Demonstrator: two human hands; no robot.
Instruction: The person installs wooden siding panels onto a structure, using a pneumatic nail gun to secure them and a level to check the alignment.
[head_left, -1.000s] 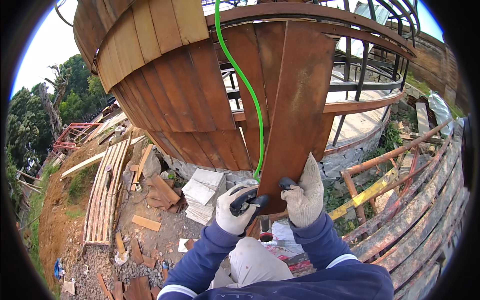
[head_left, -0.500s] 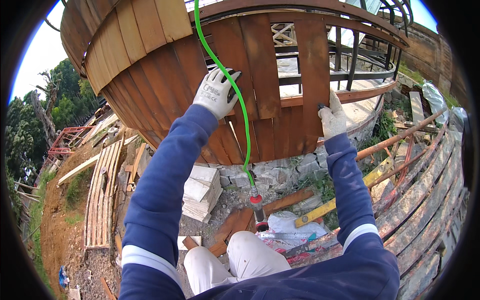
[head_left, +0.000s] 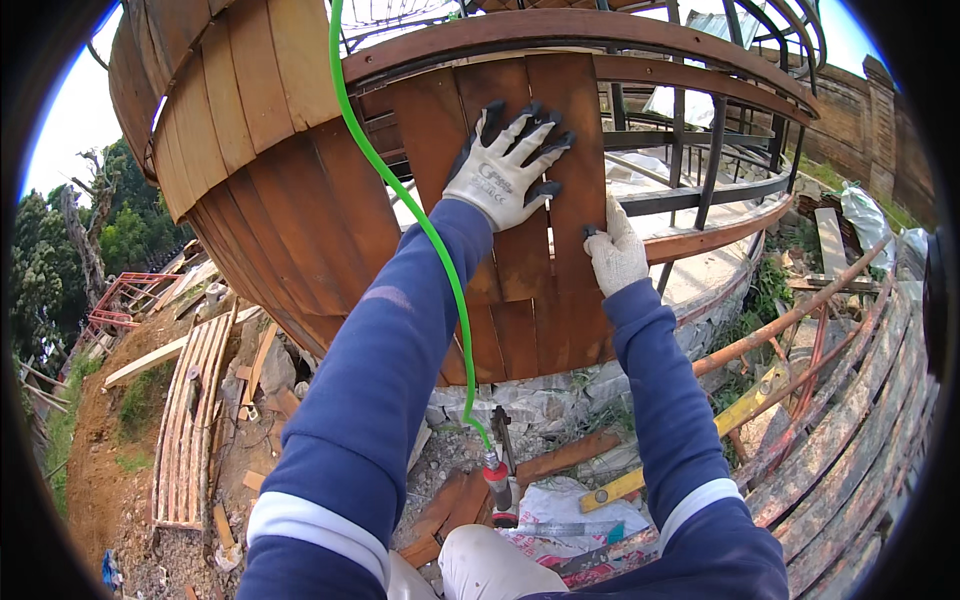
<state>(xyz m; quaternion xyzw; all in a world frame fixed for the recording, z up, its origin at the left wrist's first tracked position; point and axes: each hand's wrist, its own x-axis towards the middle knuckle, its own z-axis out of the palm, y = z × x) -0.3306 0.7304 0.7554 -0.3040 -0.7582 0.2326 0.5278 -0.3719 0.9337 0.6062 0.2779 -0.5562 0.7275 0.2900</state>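
My left hand, in a white and dark glove, lies with fingers spread across upright brown wooden boards. Its fingers reach over the rightmost wooden board, whose left edge sits close beside the neighbouring board. Along that rightmost board's right edge, my right hand is closed in a pale glove, its fingers partly hidden behind the wood. A bright green hose crosses in front of my left forearm. It runs down to a red and black air tool, seemingly a nail gun, below the boards near my knee.
A curved wooden rail tops the black metal frame. Slatted wood curves along the right, near a yellow spirit level. Stone footing, loose planks and a slatted panel lie lower down.
The rightmost board has shifted left, closing the wide gap beside it. My left hand has moved right and spread over the boards; my right hand has moved left with the board's edge.
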